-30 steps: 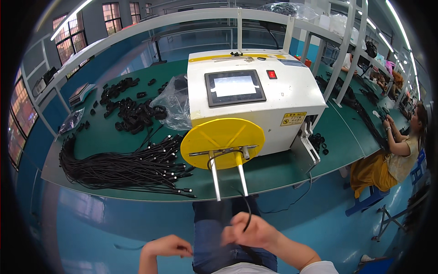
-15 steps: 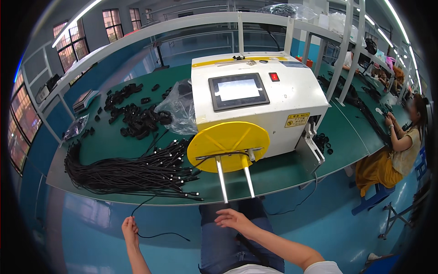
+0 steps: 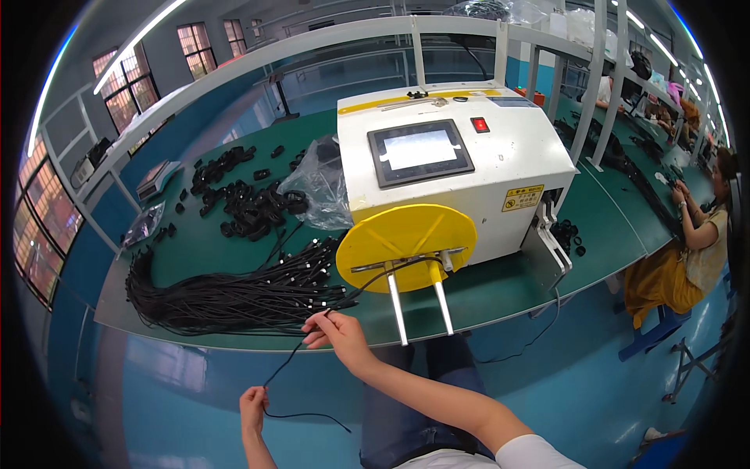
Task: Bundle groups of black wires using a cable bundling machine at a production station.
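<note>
A black cable (image 3: 282, 366) runs from the yellow disc (image 3: 391, 234) of the white machine down past the table's front edge. Low on the left, my left hand (image 3: 254, 406) is closed on it, and the loose end trails off to the right below. Higher up, at the table edge, my right hand (image 3: 341, 338) has its curled fingers round the same cable. Two metal rods (image 3: 397, 306) stick out from the disc, to the right of that hand. Beside them on the table lies a long bundle of black cables (image 3: 211, 297) with pale connector ends.
The white machine (image 3: 500, 160) carries a screen (image 3: 420, 154) and a red switch (image 3: 480, 124). Black rings (image 3: 250, 207) and a clear plastic bag (image 3: 320, 184) lie left of it on the green table (image 3: 191, 262). A co-worker (image 3: 691, 250) sits at the far right.
My right hand has moved left and taken the cable at the table edge. My left hand has shifted right and lower in view. The cable now shows stretched across the disc's front.
</note>
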A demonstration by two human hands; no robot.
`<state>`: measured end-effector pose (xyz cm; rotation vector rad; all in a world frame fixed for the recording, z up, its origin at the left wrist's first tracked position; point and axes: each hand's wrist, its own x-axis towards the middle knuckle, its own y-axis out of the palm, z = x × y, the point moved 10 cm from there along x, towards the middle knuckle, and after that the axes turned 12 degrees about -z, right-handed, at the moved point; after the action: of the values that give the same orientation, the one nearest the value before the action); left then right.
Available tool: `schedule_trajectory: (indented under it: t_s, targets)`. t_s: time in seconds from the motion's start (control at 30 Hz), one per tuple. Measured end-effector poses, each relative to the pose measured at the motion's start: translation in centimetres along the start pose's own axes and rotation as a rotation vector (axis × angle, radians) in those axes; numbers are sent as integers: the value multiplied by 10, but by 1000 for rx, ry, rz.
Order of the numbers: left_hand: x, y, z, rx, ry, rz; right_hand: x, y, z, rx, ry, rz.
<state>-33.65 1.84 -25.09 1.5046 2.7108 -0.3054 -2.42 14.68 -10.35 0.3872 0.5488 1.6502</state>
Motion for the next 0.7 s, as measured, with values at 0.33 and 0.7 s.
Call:
schedule_trajectory:
  t_s: [0.33,0.7]
  targets:
    - [-54,177,-216,-9,510,224,9,3,13,-179,-83,20]
    - [-23,191,-192,-102,276,341,-34,-55,11,-439,-200,41]
